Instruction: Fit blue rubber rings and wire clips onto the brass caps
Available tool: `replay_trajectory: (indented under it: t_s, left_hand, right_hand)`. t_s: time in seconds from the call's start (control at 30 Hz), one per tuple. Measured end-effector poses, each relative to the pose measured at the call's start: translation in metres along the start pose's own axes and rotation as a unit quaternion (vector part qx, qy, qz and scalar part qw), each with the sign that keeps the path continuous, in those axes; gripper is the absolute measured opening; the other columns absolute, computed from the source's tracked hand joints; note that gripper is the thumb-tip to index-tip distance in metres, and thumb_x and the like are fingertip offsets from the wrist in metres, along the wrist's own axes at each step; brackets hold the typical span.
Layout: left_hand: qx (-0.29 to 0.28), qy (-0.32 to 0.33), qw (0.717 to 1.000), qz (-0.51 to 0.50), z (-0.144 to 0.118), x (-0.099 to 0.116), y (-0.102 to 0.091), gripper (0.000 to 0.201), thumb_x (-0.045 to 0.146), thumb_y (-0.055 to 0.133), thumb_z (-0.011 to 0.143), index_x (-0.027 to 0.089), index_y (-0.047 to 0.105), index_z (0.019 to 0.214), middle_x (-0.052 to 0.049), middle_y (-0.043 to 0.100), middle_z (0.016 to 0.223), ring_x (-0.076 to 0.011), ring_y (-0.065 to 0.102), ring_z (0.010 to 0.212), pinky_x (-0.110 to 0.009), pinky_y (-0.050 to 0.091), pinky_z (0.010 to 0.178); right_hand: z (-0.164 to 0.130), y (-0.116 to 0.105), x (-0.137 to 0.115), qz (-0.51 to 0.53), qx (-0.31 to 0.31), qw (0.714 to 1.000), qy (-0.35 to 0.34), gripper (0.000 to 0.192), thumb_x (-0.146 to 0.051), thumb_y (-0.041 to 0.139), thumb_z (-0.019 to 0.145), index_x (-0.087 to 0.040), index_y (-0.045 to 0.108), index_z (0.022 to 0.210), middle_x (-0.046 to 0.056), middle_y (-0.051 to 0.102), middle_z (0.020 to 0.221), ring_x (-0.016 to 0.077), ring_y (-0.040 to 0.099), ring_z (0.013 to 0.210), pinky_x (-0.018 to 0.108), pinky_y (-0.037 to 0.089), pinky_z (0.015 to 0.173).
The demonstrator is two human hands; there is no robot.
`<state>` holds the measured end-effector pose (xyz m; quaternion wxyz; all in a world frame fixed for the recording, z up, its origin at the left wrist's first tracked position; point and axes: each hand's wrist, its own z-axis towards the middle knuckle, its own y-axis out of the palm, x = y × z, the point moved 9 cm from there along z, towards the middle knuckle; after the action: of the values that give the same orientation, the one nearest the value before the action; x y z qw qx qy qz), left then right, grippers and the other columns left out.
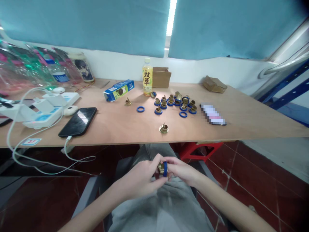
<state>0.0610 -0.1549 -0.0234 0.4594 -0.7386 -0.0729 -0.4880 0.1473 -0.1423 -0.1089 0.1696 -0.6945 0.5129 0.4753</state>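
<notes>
Over my lap, both hands grip one small brass fitting (161, 168) with a blue ring (165, 169) around it. My left hand (147, 175) has thumb and fingers wrapped round the brass side. From the other side my right hand (180, 169) presses against the blue ring, its fingertips partly hidden. On the table just beyond lies a brass fitting with no ring (163, 129). Farther back sits a cluster of several brass fittings with blue rings (177, 100). Two loose blue rings, one left (140, 109) and one right (183, 114), lie flat. Another bare brass fitting (128, 102) is farther left.
A yellow drink bottle (147, 77), a cardboard box (161, 77) and a blue carton (119, 90) stand or lie at the back. Phones lie left (78, 122) and right (212, 114). A power strip (44, 116) with white cables is at left. A red stool (200, 150) is below.
</notes>
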Motion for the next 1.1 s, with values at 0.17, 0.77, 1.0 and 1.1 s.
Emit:
replay_trajectory:
  t_s: [0.17, 0.77, 1.0, 1.1]
  left_hand:
    - [-0.003, 0.001, 1.000, -0.005, 0.000, 0.001, 0.000, 0.019, 0.029, 0.057, 0.093, 0.022, 0.051, 0.111, -0.006, 0.076, 0.092, -0.0246, 0.074, 0.081, -0.029, 0.053, 0.069]
    - [0.005, 0.009, 1.000, -0.017, 0.000, 0.000, 0.000, 0.021, 0.029, 0.059, 0.093, 0.022, 0.051, 0.111, -0.004, 0.075, 0.087, -0.0244, 0.074, 0.082, -0.030, 0.054, 0.072]
    - [0.007, 0.007, 1.000, -0.015, 0.000, 0.000, -0.001, 0.020, 0.029, 0.058, 0.093, 0.022, 0.052, 0.110, -0.005, 0.075, 0.090, -0.0241, 0.074, 0.082, -0.029, 0.054, 0.071]
    - [0.007, 0.006, 1.000, -0.013, 0.000, 0.001, -0.001, 0.020, 0.029, 0.059, 0.093, 0.023, 0.052, 0.110, -0.005, 0.075, 0.090, -0.0239, 0.074, 0.082, -0.029, 0.054, 0.072]
  right_hand:
    - [-0.001, 0.000, 0.000, -0.001, 0.004, 1.000, 0.004, 0.024, -0.030, 0.073, 0.071, -0.015, 0.072, 0.090, -0.002, 0.064, 0.069, 0.0086, 0.052, 0.056, 0.021, 0.040, 0.053]
    - [-0.004, 0.004, -0.008, -0.023, -0.004, 1.000, -0.006, 0.021, -0.026, 0.066, 0.074, -0.015, 0.073, 0.091, 0.000, 0.066, 0.072, 0.0089, 0.052, 0.056, 0.022, 0.041, 0.054]
    - [-0.005, 0.005, -0.009, -0.021, -0.004, 1.000, -0.003, 0.022, -0.027, 0.066, 0.074, -0.015, 0.072, 0.091, 0.001, 0.067, 0.072, 0.0085, 0.052, 0.055, 0.022, 0.041, 0.054]
    - [-0.006, 0.005, -0.011, -0.023, -0.003, 1.000, -0.006, 0.022, -0.028, 0.066, 0.074, -0.015, 0.073, 0.091, 0.001, 0.068, 0.072, 0.0087, 0.052, 0.055, 0.022, 0.041, 0.054]
